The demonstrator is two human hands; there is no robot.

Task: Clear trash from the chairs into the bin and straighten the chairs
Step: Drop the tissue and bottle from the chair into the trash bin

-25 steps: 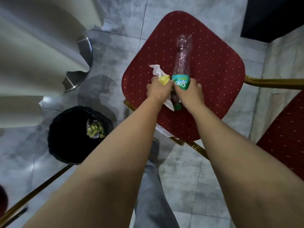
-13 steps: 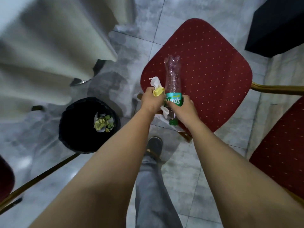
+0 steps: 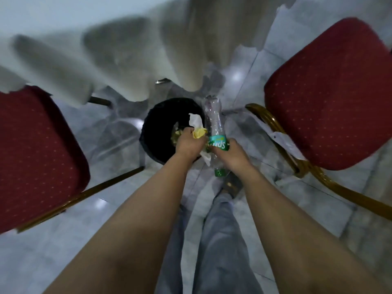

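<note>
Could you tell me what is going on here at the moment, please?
A person is clearing rubbish. The left hand grips crumpled white and yellow paper over the black bin, which already holds some scraps. The right hand grips an empty plastic bottle beside it, cap end towards the person. Nothing has been dropped yet. A red chair stands to the right, another red chair to the left.
</note>
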